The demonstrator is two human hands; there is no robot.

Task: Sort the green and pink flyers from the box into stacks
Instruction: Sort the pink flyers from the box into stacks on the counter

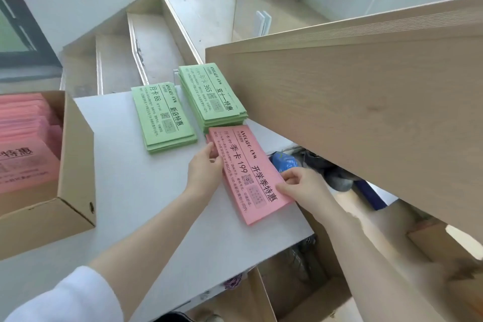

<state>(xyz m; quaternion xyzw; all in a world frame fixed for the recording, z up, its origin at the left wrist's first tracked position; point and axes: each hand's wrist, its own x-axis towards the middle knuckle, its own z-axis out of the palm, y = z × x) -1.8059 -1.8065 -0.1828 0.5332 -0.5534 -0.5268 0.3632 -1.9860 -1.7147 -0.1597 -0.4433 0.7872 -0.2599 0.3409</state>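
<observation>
On the white tabletop (pixel 146 191), seen from the head camera, a pink stack of flyers (pixel 249 172) lies near the right edge, held from both sides. The left hand (pixel 205 168) rests against the stack's left long edge, fingers fairly straight and pressed along the paper, thumb lying on the top sheet's far corner — a light squaring touch more than a grasp. The right hand (pixel 300 187) meets the opposite long edge, its fingers bent and pinching the top flyer's edge near the bold black print.

Just beyond the pink stack sit two green stacks. The taller green stack (pixel 213 94) is at the right, its near end almost touching the pink one; the lower green stack (pixel 163 115) lies to its left, a narrow strip of table between them. All three stacks run at much the same slant.

At the left edge stands an open cardboard box (pixel 75 165) with more pink flyers (pixel 23 144) stacked inside, well apart from the sorted piles. A large wooden board (pixel 366 102) juts in from the right above the table — under it lie a blue bag (pixel 283 161) and some dark clutter too dim to identify. A white sleeve (pixel 68 295) covers the left upper arm.
</observation>
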